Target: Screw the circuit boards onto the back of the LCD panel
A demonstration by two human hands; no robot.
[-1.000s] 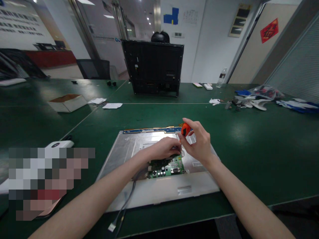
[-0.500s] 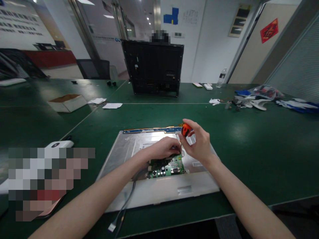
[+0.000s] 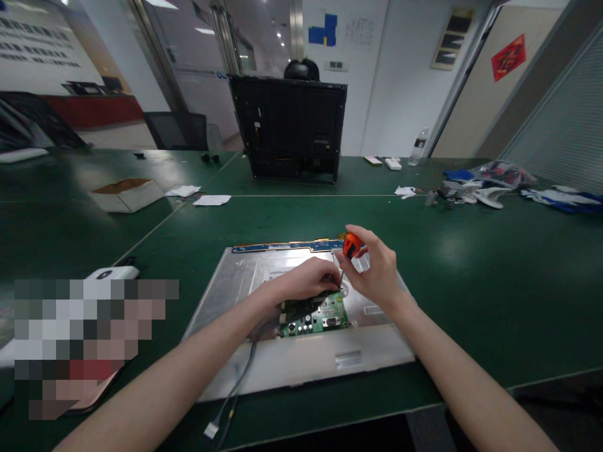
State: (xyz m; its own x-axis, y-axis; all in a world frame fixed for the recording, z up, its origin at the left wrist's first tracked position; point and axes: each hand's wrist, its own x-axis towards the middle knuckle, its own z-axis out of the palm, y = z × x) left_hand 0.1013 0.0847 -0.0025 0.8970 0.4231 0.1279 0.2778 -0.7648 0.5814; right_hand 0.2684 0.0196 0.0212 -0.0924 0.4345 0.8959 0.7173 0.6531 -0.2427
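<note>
The small screwdriver with an orange and black handle (image 3: 351,245) stands nearly upright over the far edge of the green printed circuit board (image 3: 316,316), its thin shaft angled down toward the board. The right hand (image 3: 374,273) is closed around the handle, thumb and fingers pinched on it. The left hand (image 3: 308,280) rests curled on the far side of the board, its fingertips beside the shaft's tip; whether they pinch anything there cannot be told.

The board sits in the near middle of the flat silver metal back of a display panel (image 3: 301,361), which lies on the dark green table (image 3: 471,276). A narrow blue strip board (image 3: 287,247) runs along the panel's far edge. A grey cable with a white plug (image 3: 235,389) trails from the board off the panel's near left corner.

Against half a second earlier, the handle has turned slightly in the right hand, so that the black mark faces differently; both hands and the panel lie almost where they were.

Two white labels on the panel, one beyond the left hand and one near the right wrist, are too small to read. Farther off, a black monitor housing (image 3: 289,129) stands upright at the far middle, an open cardboard box (image 3: 127,193) lies at the left, and a clear water bottle (image 3: 418,148) stands at the far right. A red diamond sign (image 3: 509,58) on the far wall carries a character that cannot be made out.
</note>
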